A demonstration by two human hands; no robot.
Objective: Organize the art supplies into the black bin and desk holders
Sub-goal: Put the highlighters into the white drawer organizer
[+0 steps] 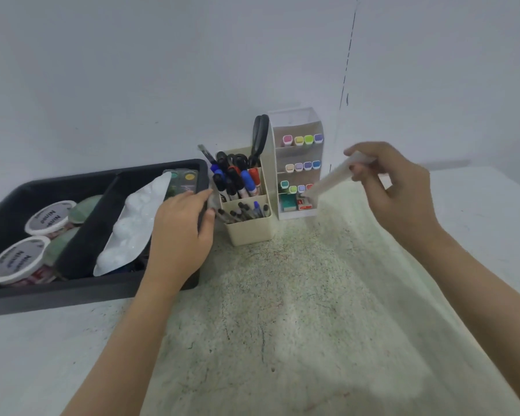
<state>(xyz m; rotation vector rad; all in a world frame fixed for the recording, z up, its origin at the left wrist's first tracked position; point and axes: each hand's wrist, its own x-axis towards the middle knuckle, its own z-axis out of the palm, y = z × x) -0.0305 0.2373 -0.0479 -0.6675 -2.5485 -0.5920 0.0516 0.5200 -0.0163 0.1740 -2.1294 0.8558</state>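
You're close to the end, by the look of it: the pale, speckled, pen-scuffed table (312, 295) shows nothing loose in its middle or along its near edge, and the one item not yet put away is in your hand. The black bin (72, 292), a matte, round-cornered plastic tray with a divider, sits at the table's left edge and is already loaded. The white tiered holder (294, 121), thin and boxy, stands at the back edge against the wall, with the cream holder (249, 232), a stepped plastic caddy, just to its left. In the bin's right section a glossy white moulded palette (132, 223) leans on the divider, with a flat paint set (183, 177) behind it; the left section holds two round tubs (50, 217) with grey printed lids. Black-handled scissors (260, 136) and dark and blue pens (243, 210) stand in the cream holder; pastel-capped markers (308, 139) line the white one's shelves. Your left hand (177, 232) rests on the bin's right wall, fingers fairly straight, gripping nothing. Your right hand (403, 187) pinches a slim white marker (330, 178), motion-blurred, its tip just at the holder's lowest marker shelf, where I'd judge it belongs
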